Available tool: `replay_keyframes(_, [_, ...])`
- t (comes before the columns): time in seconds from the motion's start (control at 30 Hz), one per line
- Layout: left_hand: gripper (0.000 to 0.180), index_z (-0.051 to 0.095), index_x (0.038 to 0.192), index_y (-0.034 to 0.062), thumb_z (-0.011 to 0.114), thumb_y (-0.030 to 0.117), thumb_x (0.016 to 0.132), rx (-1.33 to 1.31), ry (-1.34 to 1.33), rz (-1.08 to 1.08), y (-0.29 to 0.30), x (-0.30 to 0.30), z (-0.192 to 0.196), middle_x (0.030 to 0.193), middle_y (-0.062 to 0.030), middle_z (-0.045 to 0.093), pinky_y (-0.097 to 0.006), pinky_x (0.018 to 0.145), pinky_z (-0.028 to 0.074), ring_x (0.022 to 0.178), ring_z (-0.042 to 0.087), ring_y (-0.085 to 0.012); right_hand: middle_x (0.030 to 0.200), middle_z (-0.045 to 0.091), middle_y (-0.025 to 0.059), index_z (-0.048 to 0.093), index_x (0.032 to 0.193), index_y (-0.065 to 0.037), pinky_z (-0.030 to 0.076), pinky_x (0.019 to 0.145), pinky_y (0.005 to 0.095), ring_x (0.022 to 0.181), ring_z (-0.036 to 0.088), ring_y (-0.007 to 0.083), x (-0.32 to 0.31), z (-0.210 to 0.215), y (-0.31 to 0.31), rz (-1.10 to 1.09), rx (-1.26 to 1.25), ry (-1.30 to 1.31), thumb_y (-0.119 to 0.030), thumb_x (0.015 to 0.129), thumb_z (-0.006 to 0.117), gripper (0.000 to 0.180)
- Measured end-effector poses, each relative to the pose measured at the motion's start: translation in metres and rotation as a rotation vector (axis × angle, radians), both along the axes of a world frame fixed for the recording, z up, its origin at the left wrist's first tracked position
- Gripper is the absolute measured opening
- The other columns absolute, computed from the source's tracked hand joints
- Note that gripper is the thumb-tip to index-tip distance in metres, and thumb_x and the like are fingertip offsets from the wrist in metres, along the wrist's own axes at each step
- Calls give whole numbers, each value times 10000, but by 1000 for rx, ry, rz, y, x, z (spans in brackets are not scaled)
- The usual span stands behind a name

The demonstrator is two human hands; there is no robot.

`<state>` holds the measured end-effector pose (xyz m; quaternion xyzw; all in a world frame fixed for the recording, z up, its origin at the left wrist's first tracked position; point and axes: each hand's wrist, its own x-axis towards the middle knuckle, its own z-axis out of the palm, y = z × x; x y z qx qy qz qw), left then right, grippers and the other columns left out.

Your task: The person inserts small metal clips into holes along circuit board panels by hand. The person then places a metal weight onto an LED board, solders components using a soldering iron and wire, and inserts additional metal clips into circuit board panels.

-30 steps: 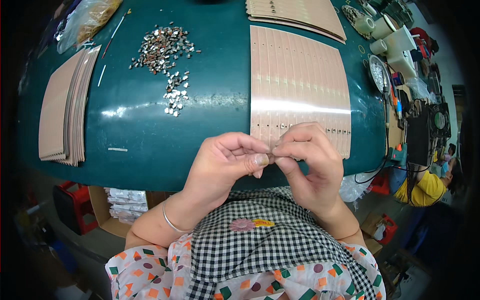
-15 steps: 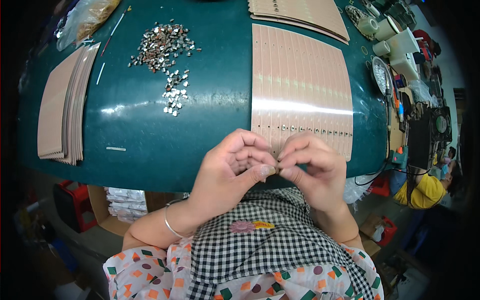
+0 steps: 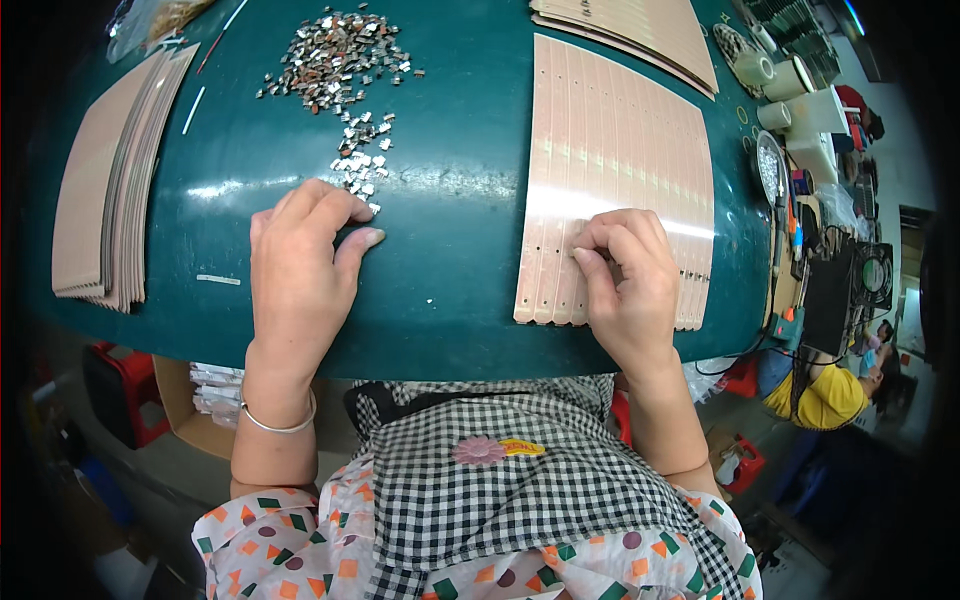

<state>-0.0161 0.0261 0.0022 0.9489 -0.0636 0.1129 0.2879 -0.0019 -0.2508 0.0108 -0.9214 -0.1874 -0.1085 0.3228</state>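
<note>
My left hand (image 3: 300, 270) reaches over the table to the near end of a trail of small silvery metal pieces (image 3: 362, 165). Its thumb and forefinger are apart, with the closest pieces just beyond the fingertips. Over the pinkish strip panel (image 3: 565, 150), my right hand (image 3: 632, 275) has its thumb and forefinger pinched near the row of holes. What lies in that pinch is too small or hidden to make out. Small metal pieces (image 3: 694, 275) sit along the row to the right of this hand, which covers part of the panel.
A larger heap of metal pieces (image 3: 335, 60) lies at the back. Stacked panels (image 3: 105, 180) stand at the left, with more panels (image 3: 640, 35) at the back right. A metal bowl (image 3: 768, 165), white containers (image 3: 815, 112) and a fan (image 3: 875, 275) are at the right.
My hands were together at the table's front edge and have parted. The left went left to the metal pieces; the right moved forward over the panel. The whole view has shifted slightly.
</note>
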Motion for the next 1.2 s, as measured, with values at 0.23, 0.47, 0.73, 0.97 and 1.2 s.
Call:
replay_keyframes(0.23, [186,649,881,38,765,32,736,-66,-6,3,-2,2,3,862,-59,634,-341,753,417,737,574,-232,837,613,111,617,797,-6,470,737,393,808,572,301,0,3,3,-17,-61,17,85,704,685,147])
replay_keyframes(0.47, [159,648,877,34,741,10,750,-26,7,-56,-4,1,0,838,-73,626,-348,727,409,733,588,-275,826,612,99,628,796,-20,459,722,394,796,571,298,2,-1,4,20,-109,-84,62,693,683,142])
replay_keyframes(0.73, [54,665,897,-32,616,-54,893,-733,242,-94,-32,-10,17,880,-76,687,-253,726,493,773,600,-117,876,631,101,659,846,-23,481,753,384,864,586,292,0,18,1,-3,-30,42,36,716,696,148])
replay_keyframes(0.97, [115,632,1018,-16,618,89,972,-1649,758,-214,-73,-16,8,936,-94,670,-249,713,472,776,564,-105,892,656,84,691,853,-51,501,700,345,820,619,266,-20,45,10,153,203,-40,31,691,760,194])
replay_keyframes(1.2, [143,631,1060,-10,624,103,971,-1850,1001,-272,-85,-24,10,931,-48,634,-231,704,440,766,514,-100,883,647,92,696,869,-32,496,704,348,823,606,250,-30,41,16,89,389,22,26,702,760,188])
